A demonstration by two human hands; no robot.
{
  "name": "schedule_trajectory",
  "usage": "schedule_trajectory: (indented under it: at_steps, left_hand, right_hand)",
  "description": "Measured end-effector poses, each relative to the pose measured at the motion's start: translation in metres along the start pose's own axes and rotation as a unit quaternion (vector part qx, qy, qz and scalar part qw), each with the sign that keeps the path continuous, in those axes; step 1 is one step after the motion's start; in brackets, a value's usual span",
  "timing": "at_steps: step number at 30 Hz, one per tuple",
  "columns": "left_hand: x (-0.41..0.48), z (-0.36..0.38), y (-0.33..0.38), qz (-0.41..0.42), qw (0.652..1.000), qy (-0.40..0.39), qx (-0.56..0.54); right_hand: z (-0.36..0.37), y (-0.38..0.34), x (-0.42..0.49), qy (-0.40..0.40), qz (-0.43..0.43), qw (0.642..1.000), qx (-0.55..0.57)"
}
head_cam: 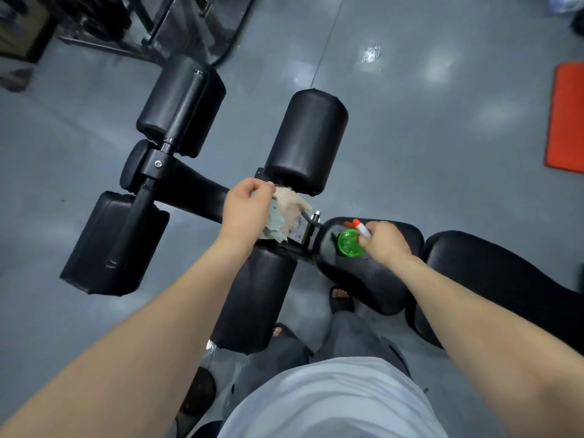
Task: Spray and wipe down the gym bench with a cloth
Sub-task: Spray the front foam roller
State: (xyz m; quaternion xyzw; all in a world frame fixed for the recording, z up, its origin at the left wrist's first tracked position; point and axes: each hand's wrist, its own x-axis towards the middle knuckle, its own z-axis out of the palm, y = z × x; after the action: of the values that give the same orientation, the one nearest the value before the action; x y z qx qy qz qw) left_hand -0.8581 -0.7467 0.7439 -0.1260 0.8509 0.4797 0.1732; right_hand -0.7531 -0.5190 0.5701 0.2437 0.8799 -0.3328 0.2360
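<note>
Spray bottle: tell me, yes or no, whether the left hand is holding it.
No, the right hand grips the green spray bottle, while the left hand holds the cloth.

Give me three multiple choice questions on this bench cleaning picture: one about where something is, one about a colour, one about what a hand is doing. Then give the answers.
1. Where is the cloth?
A. In a bucket.
B. On the bench frame by the roller pads.
C. Hanging on a hook.

2. What colour is the spray bottle?
A. Blue.
B. Yellow.
C. Green.

3. What is the right hand doing?
A. Gripping the spray bottle.
B. Lying flat and empty.
C. Holding a phone.

Answers:
1 B, the left hand holds it there.
2 C, its body is clear green under a white and red nozzle.
3 A, its fingers curl round the bottle's neck above the seat pad.
</note>
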Motion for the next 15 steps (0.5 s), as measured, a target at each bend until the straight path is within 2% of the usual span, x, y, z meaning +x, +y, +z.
schedule_trajectory:
  at_steps: [2,6,8,11,15]
  left_hand:
    - [0.000,-0.010,0.001,-0.011,1.000,-0.016,-0.012]
    - [0.003,-0.022,0.001,-0.097,0.991,-0.066,-0.068]
    - [0.001,-0.026,0.003,-0.066,0.994,-0.067,-0.059]
    - [-0.002,-0.031,0.007,-0.002,0.997,-0.070,0.022]
    - [-0.006,-0.048,0.009,0.044,0.982,-0.147,0.112]
  right_hand:
    - [-0.008,-0.010,-0.002,0.019,-0.035,0.999,0.020]
    - [-0.039,-0.027,-0.014,0.082,-0.154,0.984,0.034]
    - [-0.062,-0.041,-0.024,0.115,-0.224,0.968,0.014]
    - [-0.101,-0.078,-0.037,0.136,-0.304,0.943,0.018]
    - [-0.137,-0.147,-0.055,0.122,-0.381,0.914,0.068]
